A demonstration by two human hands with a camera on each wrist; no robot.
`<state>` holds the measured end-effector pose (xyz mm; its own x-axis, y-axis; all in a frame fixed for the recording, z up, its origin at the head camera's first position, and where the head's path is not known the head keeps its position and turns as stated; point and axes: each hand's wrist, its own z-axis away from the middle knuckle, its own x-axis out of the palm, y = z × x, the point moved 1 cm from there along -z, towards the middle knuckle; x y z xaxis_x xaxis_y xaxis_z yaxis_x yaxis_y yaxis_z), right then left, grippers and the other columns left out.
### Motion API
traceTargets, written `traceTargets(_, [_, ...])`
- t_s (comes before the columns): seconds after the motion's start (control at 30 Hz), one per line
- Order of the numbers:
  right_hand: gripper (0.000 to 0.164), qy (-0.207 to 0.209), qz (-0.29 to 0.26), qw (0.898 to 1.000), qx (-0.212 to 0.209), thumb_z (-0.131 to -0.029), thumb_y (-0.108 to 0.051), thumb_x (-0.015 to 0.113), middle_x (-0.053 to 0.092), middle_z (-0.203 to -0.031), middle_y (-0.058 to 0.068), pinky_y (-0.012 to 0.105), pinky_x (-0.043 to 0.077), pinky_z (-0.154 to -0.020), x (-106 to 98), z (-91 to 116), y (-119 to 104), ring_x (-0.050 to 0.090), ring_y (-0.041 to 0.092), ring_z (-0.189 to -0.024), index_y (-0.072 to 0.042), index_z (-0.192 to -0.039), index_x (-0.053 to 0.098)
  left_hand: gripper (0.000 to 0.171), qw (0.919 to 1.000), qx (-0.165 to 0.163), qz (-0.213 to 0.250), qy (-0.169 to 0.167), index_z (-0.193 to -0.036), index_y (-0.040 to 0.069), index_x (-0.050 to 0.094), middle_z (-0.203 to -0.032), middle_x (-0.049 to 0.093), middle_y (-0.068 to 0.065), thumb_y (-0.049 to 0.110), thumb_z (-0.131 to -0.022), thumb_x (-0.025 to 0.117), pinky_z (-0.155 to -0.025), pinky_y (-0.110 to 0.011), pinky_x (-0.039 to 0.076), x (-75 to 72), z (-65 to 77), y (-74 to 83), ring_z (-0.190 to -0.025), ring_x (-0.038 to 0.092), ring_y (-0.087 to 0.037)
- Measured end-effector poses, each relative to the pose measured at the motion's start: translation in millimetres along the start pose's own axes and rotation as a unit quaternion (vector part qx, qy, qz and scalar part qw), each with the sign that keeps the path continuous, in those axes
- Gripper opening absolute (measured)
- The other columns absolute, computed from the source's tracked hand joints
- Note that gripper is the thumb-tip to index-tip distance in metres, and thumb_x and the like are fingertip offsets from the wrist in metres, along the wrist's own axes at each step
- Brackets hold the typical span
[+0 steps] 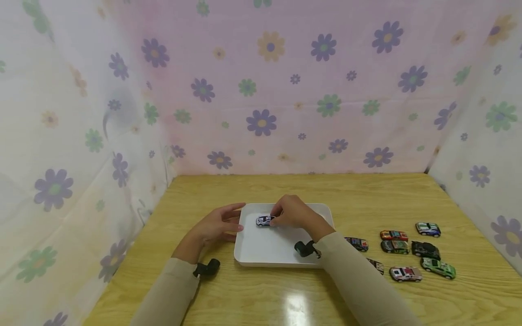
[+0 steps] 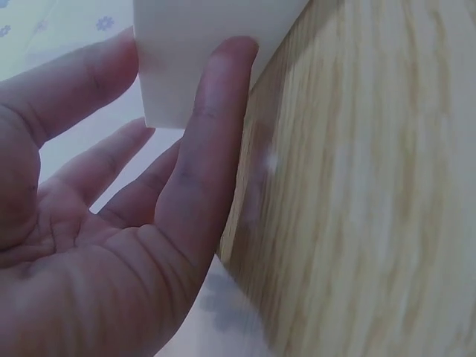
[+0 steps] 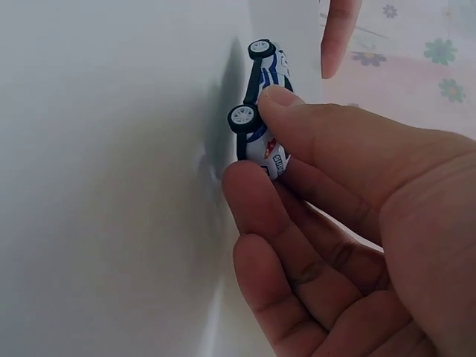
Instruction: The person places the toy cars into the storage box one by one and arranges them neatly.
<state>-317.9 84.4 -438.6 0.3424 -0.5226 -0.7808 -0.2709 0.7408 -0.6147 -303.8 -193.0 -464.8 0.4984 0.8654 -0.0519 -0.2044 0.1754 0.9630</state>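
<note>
Floral cloth (image 1: 285, 113) walls in a wood-grain table (image 1: 253, 294), on which a white tray (image 1: 265, 249) sits. The white toy car (image 1: 263, 220) is inside it, toward ten o'clock of the tray's middle, pinched between the right hand's (image 1: 295, 215) thumb and fingers; whether all its wheels touch the floor I cannot tell. At nine o'clock the left hand (image 1: 214, 224) lies spread, fingertips against the outer wall. Other toy cars (image 1: 394, 247) cluster on the wood between three and four o'clock. The step in hand looks like placing this car; the next move seems to call for a level touchdown and gentle release.
</note>
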Motion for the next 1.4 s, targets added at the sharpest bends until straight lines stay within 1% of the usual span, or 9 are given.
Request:
traceTargets(0.2, [0.013,0.013,-0.004,1.0,0.002,-0.086,-0.025,0.087,0.074,-0.088,-0.009,0.028,0.054,-0.072,4,-7,3,0.064,0.012,-0.083,-0.021,-0.097,0.083,0.081,0.9998,0.003,-0.005,0.021,-0.161,0.019,0.038,-0.161,0.043,-0.019,0.0,-0.092,0.075,-0.088,-0.05,0.063,-0.1,-3.8,-0.8,-0.13,0.061,-0.035])
traceTargets(0.37, [0.014,0.038,-0.014,0.999,-0.002,-0.085,-0.024,0.087,0.076,-0.092,-0.009,0.027,0.054,-0.07,7,-11,1,0.064,0.011,-0.082,-0.02,-0.098,0.084,0.078,0.9994,0.016,-0.02,0.024,-0.162,0.016,0.035,-0.161,0.043,-0.018,0.001,-0.095,0.071,-0.091,-0.048,0.063,-1.3,-6.7,0.7,-0.133,0.059,-0.037])
traceTargets(0.57, [0.015,0.061,-0.012,0.998,-0.023,-0.085,-0.023,0.087,0.078,-0.097,-0.007,0.028,0.057,-0.075,12,-16,-2,0.066,0.008,-0.085,-0.019,-0.1,0.085,0.073,0.9983,0.023,-0.043,0.031,-0.163,0.017,0.033,-0.162,0.042,-0.015,0.002,-0.099,0.066,-0.094,-0.045,0.062,-2.1,-8.5,2.7,-0.135,0.058,-0.037])
traceTargets(0.67, [0.015,0.067,-0.011,0.997,-0.022,-0.085,-0.023,0.088,0.078,-0.097,-0.007,0.028,0.057,-0.077,14,-18,-3,0.066,0.008,-0.086,-0.019,-0.099,0.085,0.071,0.998,0.024,-0.044,0.039,-0.162,0.013,0.034,-0.162,0.042,-0.015,0.002,-0.1,0.065,-0.094,-0.044,0.062,-2.0,-10.4,2.2,-0.136,0.057,-0.036])
traceTargets(0.8, [0.015,0.064,-0.015,0.998,-0.018,-0.085,-0.023,0.087,0.077,-0.094,-0.008,0.028,0.057,-0.077,16,-18,-4,0.065,0.008,-0.086,-0.019,-0.099,0.085,0.066,0.9977,0.017,-0.043,0.05,-0.159,0.006,0.038,-0.161,0.044,-0.017,0.005,-0.099,0.067,-0.093,-0.042,0.062,-1.1,-10.9,0.1,-0.134,0.058,-0.035])
traceTargets(0.87, [0.014,0.061,-0.016,0.998,-0.016,-0.086,-0.024,0.087,0.077,-0.092,-0.009,0.028,0.057,-0.076,17,-18,-4,0.065,0.009,-0.085,-0.019,-0.099,0.085,0.065,0.9977,0.012,-0.041,0.053,-0.157,0.005,0.041,-0.159,0.046,-0.018,0.006,-0.099,0.068,-0.092,-0.042,0.062,-0.6,-10.4,-0.7,-0.133,0.06,-0.035])
traceTargets(1.2, [0.014,0.06,-0.007,0.998,-0.003,-0.087,-0.026,0.085,0.076,-0.093,-0.009,0.026,0.056,-0.075,19,-20,-5,0.063,0.01,-0.084,-0.02,-0.1,0.084,0.063,0.9981,0.011,-0.028,0.054,-0.155,0.005,0.046,-0.156,0.05,-0.018,0.007,-0.098,0.071,-0.091,-0.045,0.063,-1.4,-8.4,-1.6,-0.13,0.062,-0.035])
traceTargets(1.4, [0.019,0.044,-0.002,0.999,-0.001,-0.087,-0.025,0.086,0.076,-0.097,-0.006,0.03,0.057,-0.08,15,-18,-6,0.065,0.011,-0.088,-0.017,-0.103,0.083,0.062,0.998,0.007,-0.027,0.057,-0.154,0.006,0.047,-0.154,0.052,-0.019,0.008,-0.097,0.072,-0.092,-0.045,0.063,-0.7,-6.6,-1.2,-0.131,0.061,-0.035])
